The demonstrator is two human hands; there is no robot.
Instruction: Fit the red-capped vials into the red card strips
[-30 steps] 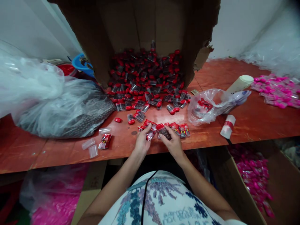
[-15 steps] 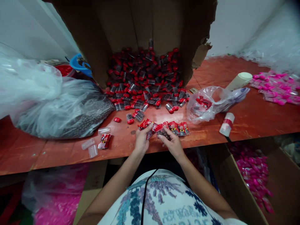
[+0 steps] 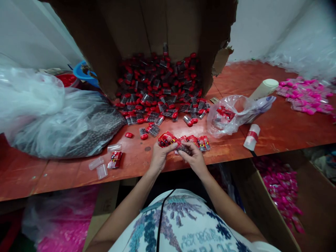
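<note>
My left hand [image 3: 159, 156] is closed on a small red printed packet [image 3: 167, 139] at the near edge of the red wooden table [image 3: 283, 133]. My right hand [image 3: 193, 158] is closed on a small clear vial with a red cap [image 3: 183, 148], held against the packet's open end. Beside my right hand lies a short row of filled red packets [image 3: 201, 142]. Behind my hands, a heap of red-capped vials [image 3: 160, 91] spills out of a torn cardboard box [image 3: 110, 38].
A big clear bag of dark beads [image 3: 65, 122] lies at left. A loose packet [image 3: 116, 159] and clear empty vials [image 3: 98, 167] lie near the table's front edge. A small plastic bag [image 3: 231, 117], tape roll [image 3: 250, 137] and pink packets [image 3: 304, 94] lie at right. Boxes with pink packets [image 3: 282, 189] stand below.
My left hand has lifted the red packet a little and turned it. My right hand has pushed the vial toward its opening. The camera has tilted slightly.
</note>
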